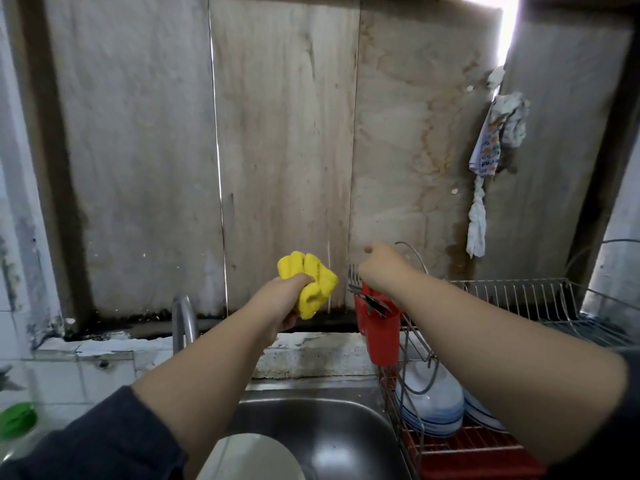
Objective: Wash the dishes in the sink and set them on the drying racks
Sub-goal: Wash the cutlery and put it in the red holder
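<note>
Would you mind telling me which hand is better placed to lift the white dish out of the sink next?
Probably the right hand: it seems to hold nothing above the red cutlery holder, while the left hand grips the yellow cloth. The white dish lies low in the sink.

Home kitchen: steel sink (pixel 311 424), dish rack (pixel 519 296) (stained wall).

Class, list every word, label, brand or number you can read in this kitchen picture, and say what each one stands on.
None can be read.
Hanging cloth on the wall: small coloured printed marks, too blurred to tell whether they are letters.
Yellow cloth, red cup, bowls, green object: no print visible.
</note>
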The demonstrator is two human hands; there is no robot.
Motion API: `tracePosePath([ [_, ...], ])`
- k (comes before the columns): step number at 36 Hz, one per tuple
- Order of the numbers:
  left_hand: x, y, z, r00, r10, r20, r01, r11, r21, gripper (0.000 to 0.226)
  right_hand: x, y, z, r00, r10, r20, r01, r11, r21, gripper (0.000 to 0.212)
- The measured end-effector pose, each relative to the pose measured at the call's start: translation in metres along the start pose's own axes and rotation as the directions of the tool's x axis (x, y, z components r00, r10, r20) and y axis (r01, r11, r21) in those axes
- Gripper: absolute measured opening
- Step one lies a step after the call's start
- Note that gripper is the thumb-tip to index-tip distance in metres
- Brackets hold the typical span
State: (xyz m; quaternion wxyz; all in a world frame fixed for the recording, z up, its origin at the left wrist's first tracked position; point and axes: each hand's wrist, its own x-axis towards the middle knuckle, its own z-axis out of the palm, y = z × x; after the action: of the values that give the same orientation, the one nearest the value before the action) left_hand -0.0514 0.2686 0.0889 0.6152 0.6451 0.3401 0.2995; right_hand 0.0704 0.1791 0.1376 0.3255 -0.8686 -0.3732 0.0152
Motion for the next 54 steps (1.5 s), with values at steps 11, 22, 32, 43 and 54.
tracePosePath([
  [11, -0.03, -0.004, -0.013, 0.991, 0.127, -0.04, -0.13, 0.988, -0.082, 0.036, -0.054, -0.021, 0.027, 0.901, -0.418, -0.118, 0.408, 0.908, -0.094, 0.029],
  [22, -0.056, -0.04, -0.023, 0.983, 0.132, -0.13, -0.141, 0.988, -0.067, 0.023, -0.101, -0.014, 0.072, 0.952, -0.29, -0.1, 0.307, 0.901, 0.308, 0.033],
  [32, -0.078, -0.081, -0.031, 0.972, 0.117, -0.205, -0.112, 0.993, 0.034, 0.036, -0.12, 0.009, 0.122, 0.895, 0.03, 0.445, -0.444, 0.156, 0.882, 0.011],
  [43, -0.106, -0.13, -0.042, 0.971, 0.038, -0.236, 0.009, 0.98, 0.198, 0.043, -0.147, 0.032, 0.163, 0.762, -0.111, 0.639, -0.646, -0.205, 0.735, 0.024],
  [54, -0.122, -0.191, -0.046, 0.965, -0.113, -0.238, 0.204, 0.891, 0.406, 0.054, -0.164, 0.079, 0.215, 0.724, -0.071, 0.686, -0.642, -0.431, 0.634, 0.052],
])
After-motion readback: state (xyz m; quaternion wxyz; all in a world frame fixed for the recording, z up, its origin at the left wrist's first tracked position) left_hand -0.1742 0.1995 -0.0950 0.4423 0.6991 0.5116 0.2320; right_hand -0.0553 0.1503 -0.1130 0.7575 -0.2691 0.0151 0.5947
